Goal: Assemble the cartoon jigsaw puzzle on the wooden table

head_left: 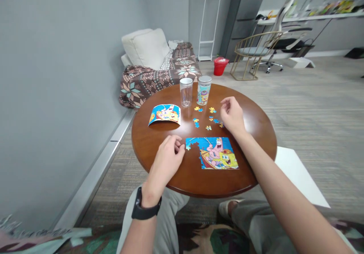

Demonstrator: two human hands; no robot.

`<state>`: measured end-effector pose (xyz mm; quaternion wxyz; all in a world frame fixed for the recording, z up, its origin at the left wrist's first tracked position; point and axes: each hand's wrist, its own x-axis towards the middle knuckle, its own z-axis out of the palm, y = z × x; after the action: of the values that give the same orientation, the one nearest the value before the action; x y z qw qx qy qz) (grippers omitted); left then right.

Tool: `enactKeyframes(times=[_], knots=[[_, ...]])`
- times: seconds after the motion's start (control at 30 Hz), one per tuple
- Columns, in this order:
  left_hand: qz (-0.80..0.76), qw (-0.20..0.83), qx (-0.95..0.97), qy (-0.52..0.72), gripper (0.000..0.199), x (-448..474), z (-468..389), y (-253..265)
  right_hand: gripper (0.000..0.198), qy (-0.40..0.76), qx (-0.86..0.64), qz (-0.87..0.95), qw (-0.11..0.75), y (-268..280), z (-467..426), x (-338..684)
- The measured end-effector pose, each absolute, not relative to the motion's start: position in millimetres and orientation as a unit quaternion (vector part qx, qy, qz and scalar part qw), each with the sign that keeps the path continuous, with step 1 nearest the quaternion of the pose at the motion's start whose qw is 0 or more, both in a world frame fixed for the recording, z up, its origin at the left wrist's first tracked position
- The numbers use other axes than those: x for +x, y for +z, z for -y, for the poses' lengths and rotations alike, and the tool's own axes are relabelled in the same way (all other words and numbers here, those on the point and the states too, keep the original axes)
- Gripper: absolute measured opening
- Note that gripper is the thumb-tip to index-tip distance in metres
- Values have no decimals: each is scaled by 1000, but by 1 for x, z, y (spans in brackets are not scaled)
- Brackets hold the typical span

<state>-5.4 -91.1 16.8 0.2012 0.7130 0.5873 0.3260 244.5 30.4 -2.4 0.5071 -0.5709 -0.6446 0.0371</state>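
From my end, through the head view, I had the left hand (170,152) low at the left of the puzzle (218,154), its fingers loosely curled; I could not tell whether it held anything. A black watch (145,205) ringed that wrist. The right hand (232,114) bent over the loose pieces (196,125), fingers bunched — whether one sat in its grip was hidden from me.

The puzzle lay flat toward the near edge, straight along its top, right and bottom sides, jagged at its lower left. A strip of bare wood ran between it and the near rim, and more stretched right of the right hand.

The round tabletop (210,180) also carried a curved picture sheet (165,113) at the left, with a clear jar (186,95) and a printed jar (203,93) near the far rim. Beyond stood a sofa (145,51) under a patterned throw (165,78), a red bin (220,67) and a gold-framed chair (252,51); a grey wall (65,75) bounded the left.
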Motion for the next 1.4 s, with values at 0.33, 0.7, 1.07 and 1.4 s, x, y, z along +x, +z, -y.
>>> enactKeyframes(times=[0.33, 0.7, 1.07, 1.4], knots=[[-538, -18, 823, 182, 25, 43, -14, 61, 32, 136, -655, 591, 452, -17, -39, 269], [-405, -4, 900, 160, 20, 26, -39, 14, 41, 104, -648, 637, 404, -10, -36, 272], [-369, 49, 912, 172, 18, 17, -49, 5, 42, 127, -630, 656, 396, -9, -33, 273], [-397, 26, 899, 183, 20, 19, -47, 4, 8, 202, -425, 828, 305, -4, -26, 256]])
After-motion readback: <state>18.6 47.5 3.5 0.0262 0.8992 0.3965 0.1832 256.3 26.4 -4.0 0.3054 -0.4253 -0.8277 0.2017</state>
